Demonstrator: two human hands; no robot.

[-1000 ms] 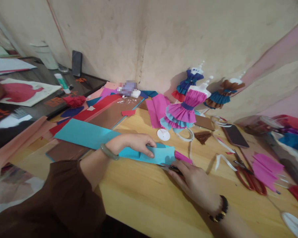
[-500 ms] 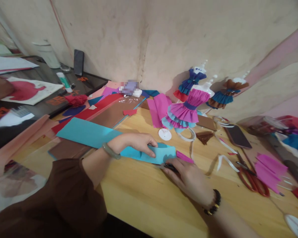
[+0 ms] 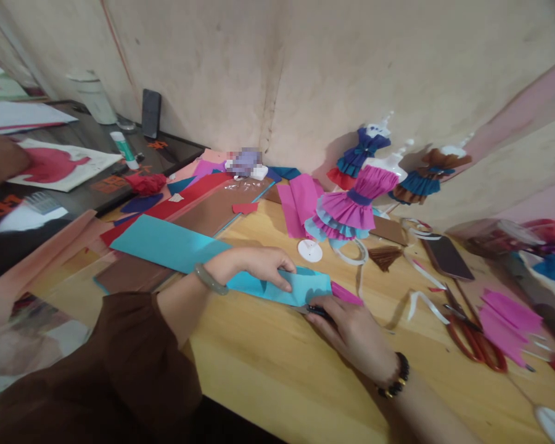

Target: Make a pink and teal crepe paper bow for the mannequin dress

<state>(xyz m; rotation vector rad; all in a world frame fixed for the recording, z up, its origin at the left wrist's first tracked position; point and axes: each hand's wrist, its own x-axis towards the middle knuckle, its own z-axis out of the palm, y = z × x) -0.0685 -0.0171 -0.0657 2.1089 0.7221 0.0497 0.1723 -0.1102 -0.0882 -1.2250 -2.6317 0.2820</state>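
A long turquoise paper strip (image 3: 171, 245) lies across the wooden table (image 3: 259, 364), its right part folded over. My left hand (image 3: 271, 266) presses on the folded part, thumb and fingers apart. My right hand (image 3: 356, 330) is closed round a small dark-handled cutter (image 3: 319, 311), whose blade points left along the strip's near edge. A magenta piece (image 3: 346, 292) sticks out past the strip's right end. Beyond it a doll form wears a magenta and light-blue ruffled dress (image 3: 356, 197).
Red-handled scissors (image 3: 476, 345) and a phone (image 3: 448, 256) lie at the right. Two more dressed forms stand by the wall. White tape rolls (image 3: 351, 251) sit behind my hands. Another person's arm (image 3: 0, 161) and a glue stick (image 3: 124, 150) are at the left.
The whole view has shifted slightly, so most things appear a little farther right. Both hands keep nearly the same places on the strip and the cutter.
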